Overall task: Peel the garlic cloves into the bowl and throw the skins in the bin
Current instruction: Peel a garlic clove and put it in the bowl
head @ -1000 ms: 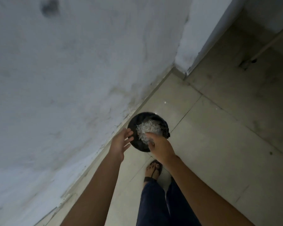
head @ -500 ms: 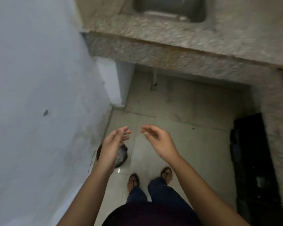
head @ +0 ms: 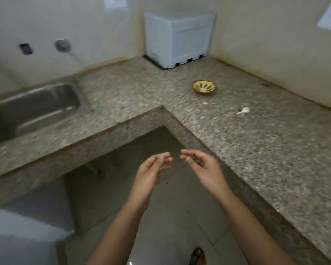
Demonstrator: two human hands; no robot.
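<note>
Your left hand (head: 151, 175) and right hand (head: 203, 169): grip loose, holding nothing. Bowl (head: 208, 92) on worktop (head: 256, 150) at 1 o'clock; clove (head: 205, 103) near its 6, garlic piece (head: 244, 110) at 2. Pinch one lightly, peel over the bowl.

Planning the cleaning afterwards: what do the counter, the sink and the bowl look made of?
Counter: polished speckled stone, likely granite, by its flecks and sheen. Sink: stainless steel, by its grey metallic reflections. Bowl: probably glazed ceramic, green inside, brown rim; blurred.
</note>
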